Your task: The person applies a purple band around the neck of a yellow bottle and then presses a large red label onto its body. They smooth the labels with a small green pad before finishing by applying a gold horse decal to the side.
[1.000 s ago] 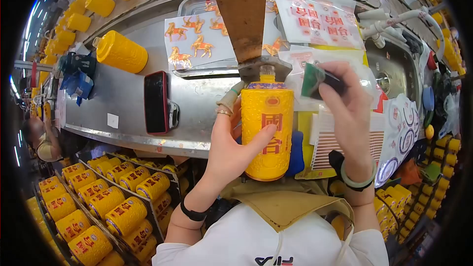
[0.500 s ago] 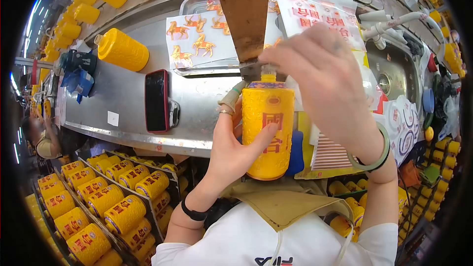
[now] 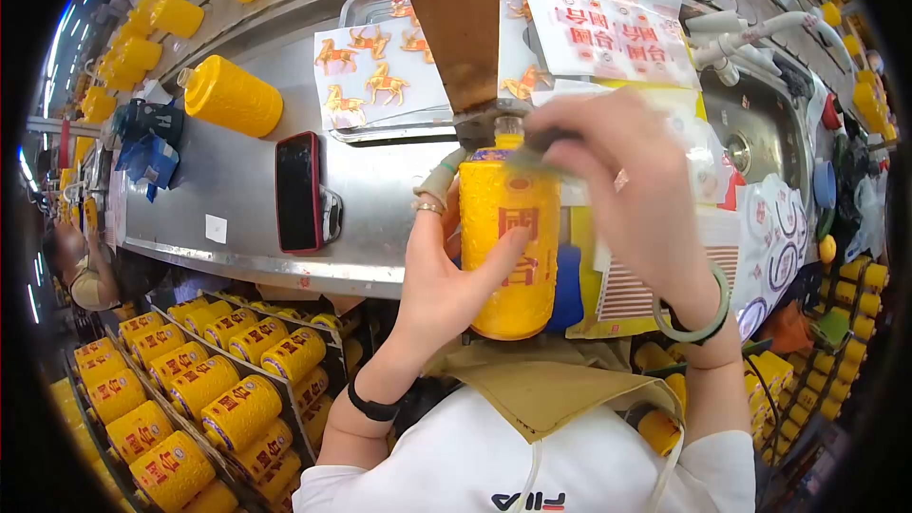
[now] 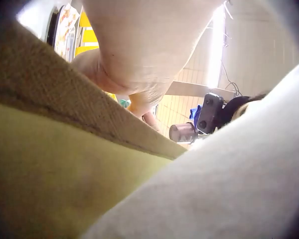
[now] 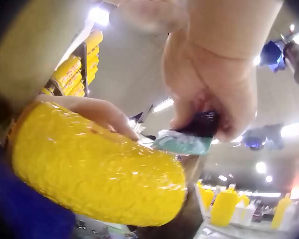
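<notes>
A yellow embossed bottle (image 3: 521,309) with red characters stands in front of me, its clear neck (image 3: 509,128) against a bracket at the end of a wooden beam. My left hand (image 3: 435,290) grips it from the left, thumb across the front; the other fingers are mostly hidden behind. A finger cover (image 3: 439,180) sits on one finger. My right hand (image 3: 632,190) pinches a small green-and-black scraper (image 5: 187,142), blurred in the head view, right at the bottle's patterned shoulder (image 3: 484,155). In the right wrist view the scraper's teal edge is close over the bottle.
The wooden beam (image 3: 446,19) comes down in front of the bottle. On the steel table are a phone (image 3: 298,192), another yellow bottle (image 3: 233,97) and horse decals (image 3: 385,84). Decal sheets (image 3: 608,28) and a sink (image 3: 760,133) are to the right. Bottle racks (image 3: 204,389) stand at lower left.
My right hand has gone from the bottle's right side, over its neck, and down to the shoulder, with the scraper. My left hand keeps its hold on the bottle.
</notes>
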The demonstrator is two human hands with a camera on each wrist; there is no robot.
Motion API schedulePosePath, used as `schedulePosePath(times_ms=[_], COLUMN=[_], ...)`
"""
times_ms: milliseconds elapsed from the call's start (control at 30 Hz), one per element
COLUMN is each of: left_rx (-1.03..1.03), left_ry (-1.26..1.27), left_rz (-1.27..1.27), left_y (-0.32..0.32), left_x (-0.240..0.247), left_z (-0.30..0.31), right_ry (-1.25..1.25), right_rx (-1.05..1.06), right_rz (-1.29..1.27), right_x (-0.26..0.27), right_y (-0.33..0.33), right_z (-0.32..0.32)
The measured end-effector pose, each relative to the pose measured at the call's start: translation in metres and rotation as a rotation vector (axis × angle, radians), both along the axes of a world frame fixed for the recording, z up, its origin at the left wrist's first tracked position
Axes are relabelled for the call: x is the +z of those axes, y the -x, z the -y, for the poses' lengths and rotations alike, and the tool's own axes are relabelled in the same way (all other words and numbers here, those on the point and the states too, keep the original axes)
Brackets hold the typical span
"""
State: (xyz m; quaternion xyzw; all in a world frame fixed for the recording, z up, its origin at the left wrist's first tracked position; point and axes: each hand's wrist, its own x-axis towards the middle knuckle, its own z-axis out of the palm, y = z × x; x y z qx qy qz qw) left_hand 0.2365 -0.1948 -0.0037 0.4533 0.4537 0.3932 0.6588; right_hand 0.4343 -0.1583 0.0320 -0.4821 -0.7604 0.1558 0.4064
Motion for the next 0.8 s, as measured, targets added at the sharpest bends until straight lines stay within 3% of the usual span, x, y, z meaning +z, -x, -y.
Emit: schedulePosePath(times_ms=[100,167,233,300,467,800], left_rx=[0.008,0.011,0.064,0.046,-0.003,-0.045], left_ry=[-0.035,0.005,0.114,0.111,0.055,0.026], left_rz=[0.056,0.112,0.286,0.277,0.212,0.238], left_y=[0.006,0.012,0.018,0.021,0.022,0.022], left_x=[-0.009,-0.012,-0.017,-0.020,-0.019,-0.017], left_z=[0.000,0.003,0.007,0.011,0.015,0.014], right_ry=[0.076,0.126,0.590,0.735,0.835,0.847], right_rx=[-0.188,-0.117,-0.157,-0.046,-0.042,-0.018], right_rz=[-0.177,-0.331,-0.627,-0.613,-0.819,-0.900], right_x=[-0.005,-0.020,-0.025,-0.036,-0.061,-0.062], right_y=[-0.016,-0.021,-0.017,-0.014,0.014,0.016], right_z=[0.001,0.013,0.036,0.050,0.077,0.080])
